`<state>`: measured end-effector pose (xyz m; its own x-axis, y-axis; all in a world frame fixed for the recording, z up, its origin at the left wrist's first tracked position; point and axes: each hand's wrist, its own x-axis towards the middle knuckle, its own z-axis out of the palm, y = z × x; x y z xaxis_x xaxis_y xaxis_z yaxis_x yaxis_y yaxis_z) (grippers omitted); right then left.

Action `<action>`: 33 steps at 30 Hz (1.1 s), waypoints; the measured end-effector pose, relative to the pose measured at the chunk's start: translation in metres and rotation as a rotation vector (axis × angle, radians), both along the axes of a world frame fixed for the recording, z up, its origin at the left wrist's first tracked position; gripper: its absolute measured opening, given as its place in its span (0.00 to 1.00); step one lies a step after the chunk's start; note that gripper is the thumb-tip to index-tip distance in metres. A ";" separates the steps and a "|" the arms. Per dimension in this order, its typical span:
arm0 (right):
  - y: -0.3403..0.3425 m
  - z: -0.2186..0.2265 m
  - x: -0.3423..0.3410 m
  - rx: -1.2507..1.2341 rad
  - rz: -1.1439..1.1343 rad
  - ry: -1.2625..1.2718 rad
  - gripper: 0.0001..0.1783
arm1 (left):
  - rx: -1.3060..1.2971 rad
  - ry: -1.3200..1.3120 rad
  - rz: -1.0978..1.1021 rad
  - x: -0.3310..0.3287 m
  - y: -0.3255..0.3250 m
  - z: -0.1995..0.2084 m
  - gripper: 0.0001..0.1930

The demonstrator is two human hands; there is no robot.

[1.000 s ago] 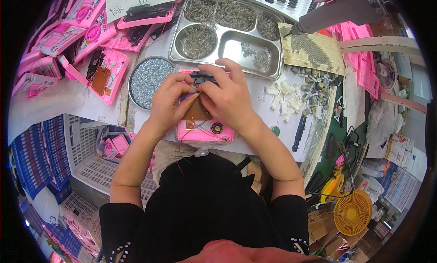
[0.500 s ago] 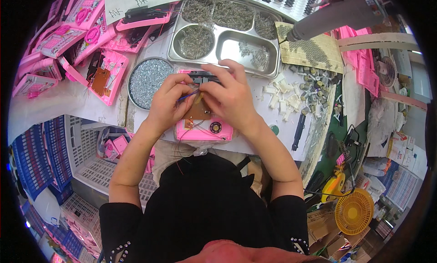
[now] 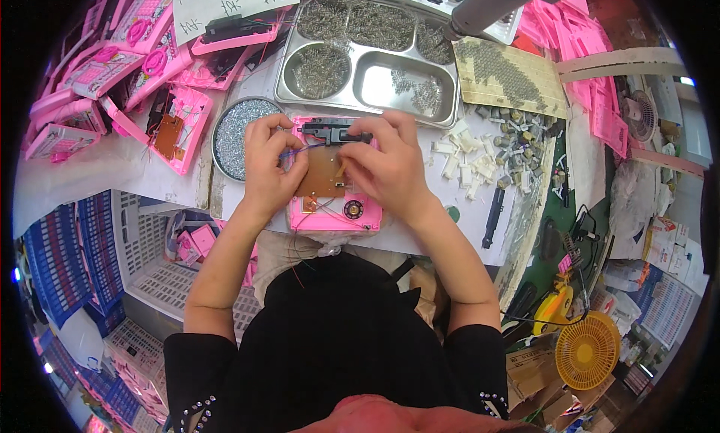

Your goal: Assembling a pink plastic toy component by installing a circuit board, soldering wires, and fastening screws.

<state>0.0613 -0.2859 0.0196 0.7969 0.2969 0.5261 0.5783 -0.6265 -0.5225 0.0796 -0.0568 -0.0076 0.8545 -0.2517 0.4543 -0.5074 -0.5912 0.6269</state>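
A pink toy housing (image 3: 330, 221) lies on the worktable in front of me, with a brown circuit board (image 3: 321, 179) inside it. A long black plastic part (image 3: 324, 131) sits across its far end. My left hand (image 3: 274, 167) is closed at the board's left edge, pinching blue wires (image 3: 289, 155) between thumb and fingers. My right hand (image 3: 390, 159) is over the board's right side, its thumb and index finger closed on a small yellowish strip (image 3: 342, 167). Its other fingers curl near the right end of the black part. The fingers hide part of the board.
A round tin of small screws (image 3: 247, 112) stands left of the housing. Beyond it is a metal compartment tray (image 3: 367, 107) of small springy metal parts. White plastic pieces (image 3: 469, 159) lie right. Pink housings (image 3: 176, 125) pile up left. A grey power screwdriver (image 3: 495, 5) hangs at upper right.
My hands have moved apart, uncovering more of the board and the black part. The hanging screwdriver has swung upward and away from the tray.
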 end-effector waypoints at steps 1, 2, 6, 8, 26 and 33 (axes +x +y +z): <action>0.008 0.002 0.003 -0.003 0.006 -0.003 0.12 | -0.019 -0.001 -0.012 0.000 0.000 0.001 0.10; 0.017 0.004 0.007 -0.021 0.005 -0.026 0.11 | -0.014 -0.006 -0.023 -0.001 0.001 0.002 0.10; 0.032 0.002 0.026 -0.082 0.062 -0.109 0.08 | 0.023 -0.048 -0.055 -0.003 0.001 0.006 0.10; 0.029 0.001 0.028 -0.074 0.081 -0.126 0.08 | 0.034 -0.049 -0.059 -0.002 -0.001 0.008 0.10; -0.015 -0.014 -0.013 0.219 -0.107 0.117 0.06 | 0.092 0.060 -0.128 -0.023 -0.006 0.029 0.14; -0.019 -0.003 -0.011 0.277 -0.098 0.167 0.07 | -0.073 0.201 -0.243 -0.025 -0.057 0.082 0.19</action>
